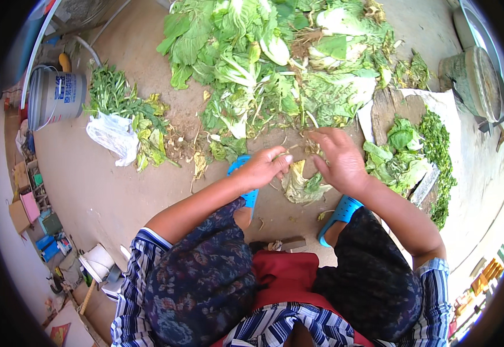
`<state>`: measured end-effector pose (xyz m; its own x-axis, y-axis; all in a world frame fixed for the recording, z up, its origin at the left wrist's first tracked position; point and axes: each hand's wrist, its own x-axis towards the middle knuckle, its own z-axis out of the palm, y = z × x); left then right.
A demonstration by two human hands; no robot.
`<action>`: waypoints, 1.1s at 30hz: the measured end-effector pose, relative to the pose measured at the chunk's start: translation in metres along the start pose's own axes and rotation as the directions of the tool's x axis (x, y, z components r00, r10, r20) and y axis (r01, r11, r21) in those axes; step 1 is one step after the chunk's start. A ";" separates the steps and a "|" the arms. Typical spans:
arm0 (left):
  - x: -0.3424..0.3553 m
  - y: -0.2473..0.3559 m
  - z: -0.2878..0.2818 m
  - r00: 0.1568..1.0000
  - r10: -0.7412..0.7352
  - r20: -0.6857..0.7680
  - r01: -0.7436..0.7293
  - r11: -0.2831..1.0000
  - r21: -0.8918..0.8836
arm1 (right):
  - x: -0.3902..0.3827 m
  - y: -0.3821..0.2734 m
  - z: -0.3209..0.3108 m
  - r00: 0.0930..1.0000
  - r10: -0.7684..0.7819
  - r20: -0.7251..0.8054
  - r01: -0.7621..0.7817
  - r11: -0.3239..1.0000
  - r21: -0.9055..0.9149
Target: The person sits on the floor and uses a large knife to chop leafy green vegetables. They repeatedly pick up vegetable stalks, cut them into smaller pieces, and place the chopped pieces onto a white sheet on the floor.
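My left hand (268, 169) is closed in a pinch on thin stalks or root bits, just above the floor. To its right, my right hand (340, 165) has its fingers curved and apart, hovering near small yellowed scraps, with nothing visible in its grasp. Beneath and between them lies a wilted pale yellow-green leaf bunch (301, 188). Beyond both hands spreads a large pile of leafy greens and cabbage heads (237, 69), some with yellow leaves and roots.
Blue clogs (339, 215) flank my hands. At left sit greens with a white plastic bag (114, 139) and a grey bucket (55, 98). At right lie a wooden board (394, 114), chopped greens (440, 156) and a greenish drum (469, 81). Boxes and clutter (26, 211) line the left wall.
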<state>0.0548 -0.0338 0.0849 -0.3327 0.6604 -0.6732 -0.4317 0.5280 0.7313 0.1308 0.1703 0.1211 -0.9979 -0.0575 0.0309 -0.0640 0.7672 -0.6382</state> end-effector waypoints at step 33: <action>0.002 -0.043 -0.011 0.938 -0.008 -0.346 0.042 0.995 0.091 | -0.382 0.216 0.015 0.061 0.976 -0.210 -0.924 0.135 0.358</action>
<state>0.0635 -0.0616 0.0509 -0.5990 0.4300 -0.6755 -0.3677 0.6017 0.7091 0.4981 0.3487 -0.0398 -0.1260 0.8791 -0.4598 0.9182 -0.0721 -0.3895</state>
